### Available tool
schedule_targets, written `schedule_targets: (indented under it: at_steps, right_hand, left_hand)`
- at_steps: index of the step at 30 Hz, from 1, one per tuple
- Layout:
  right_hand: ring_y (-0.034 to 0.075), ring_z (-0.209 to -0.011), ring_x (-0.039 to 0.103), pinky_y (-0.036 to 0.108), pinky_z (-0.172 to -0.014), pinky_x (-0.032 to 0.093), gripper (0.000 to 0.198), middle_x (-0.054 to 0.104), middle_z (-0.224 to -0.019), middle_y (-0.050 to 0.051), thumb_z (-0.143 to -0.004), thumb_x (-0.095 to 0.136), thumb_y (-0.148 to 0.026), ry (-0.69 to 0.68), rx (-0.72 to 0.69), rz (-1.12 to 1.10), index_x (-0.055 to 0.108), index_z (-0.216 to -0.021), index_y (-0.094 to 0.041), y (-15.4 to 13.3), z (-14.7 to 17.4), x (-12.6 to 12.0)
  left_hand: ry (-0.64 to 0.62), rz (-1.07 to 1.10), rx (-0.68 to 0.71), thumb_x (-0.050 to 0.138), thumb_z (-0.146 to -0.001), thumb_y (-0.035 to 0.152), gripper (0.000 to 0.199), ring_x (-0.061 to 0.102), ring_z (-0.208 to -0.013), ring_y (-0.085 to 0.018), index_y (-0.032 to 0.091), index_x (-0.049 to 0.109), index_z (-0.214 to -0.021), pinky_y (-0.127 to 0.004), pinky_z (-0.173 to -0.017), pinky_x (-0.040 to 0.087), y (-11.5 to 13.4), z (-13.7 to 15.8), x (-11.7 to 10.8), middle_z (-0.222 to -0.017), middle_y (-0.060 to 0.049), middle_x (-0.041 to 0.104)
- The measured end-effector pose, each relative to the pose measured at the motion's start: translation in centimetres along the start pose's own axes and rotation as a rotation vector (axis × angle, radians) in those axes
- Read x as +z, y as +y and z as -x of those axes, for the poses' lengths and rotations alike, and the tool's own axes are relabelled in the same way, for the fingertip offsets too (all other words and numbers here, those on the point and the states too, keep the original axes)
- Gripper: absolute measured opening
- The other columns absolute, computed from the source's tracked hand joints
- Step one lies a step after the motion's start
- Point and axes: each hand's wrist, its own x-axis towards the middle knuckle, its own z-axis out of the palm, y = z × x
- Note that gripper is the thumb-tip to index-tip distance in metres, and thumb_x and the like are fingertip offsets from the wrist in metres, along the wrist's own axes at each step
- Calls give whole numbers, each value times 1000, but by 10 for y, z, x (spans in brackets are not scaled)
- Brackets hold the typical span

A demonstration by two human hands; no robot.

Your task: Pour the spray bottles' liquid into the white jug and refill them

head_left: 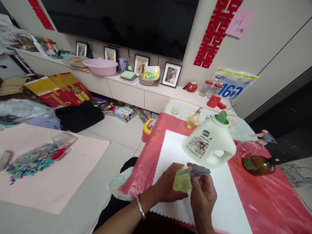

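Observation:
Over the white mat with a scalloped edge [168, 146], my left hand [168, 183] is wrapped around a small clear bottle [182, 185] tinted yellow-green. My right hand [203, 195] grips a grey spray head [200, 170], whose pale stem points left across the bottle's top. I cannot tell whether the stem sits in the bottle's mouth. Just beyond my hands stands a large pale green detergent jug [208, 143], its neck uncapped, with a green spout showing inside. A silver bangle [140, 208] circles my left wrist.
Red plastic sheeting [263, 201] covers the table. A brown bottle [259, 165] lies at right near a clear spray bottle [248, 149]. An amber-based glass bottle [192, 122] is behind the jug. At left, colourful small pieces [36, 162] spill on a pink surface [80, 162].

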Motion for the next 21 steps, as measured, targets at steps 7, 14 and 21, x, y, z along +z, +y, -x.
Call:
schedule_targets:
  at_steps: [7, 14, 21]
  right_hand:
    - [21, -111, 64, 29, -93, 56, 32, 64, -123, 9, -94, 74, -31, -28, 15, 24, 65, -123, -20, 0, 1, 3]
    - [26, -128, 53, 39, -107, 48, 35, 55, -136, 10, -103, 60, -39, -140, 44, 13, 62, -134, -22, -6, 5, -1]
    - [20, -108, 60, 30, -93, 52, 26, 61, -119, 4, -96, 70, -34, -179, 9, -26, 67, -121, -27, -18, -5, 1]
  left_hand:
    - [-42, 21, 49, 82, -71, 35, 61, 58, -123, -32, 28, 59, -127, -49, -110, 44, 7, -2, -5, -131, -6, 65]
    - [-34, 127, -35, 82, -72, 33, 66, 55, -125, -34, 27, 56, -133, -51, -105, 49, 1, 8, -4, -132, -8, 63]
    - [45, 254, -102, 87, -65, 30, 83, 56, -126, -34, 26, 46, -137, -52, -107, 49, -10, 13, 2, -136, -9, 55]
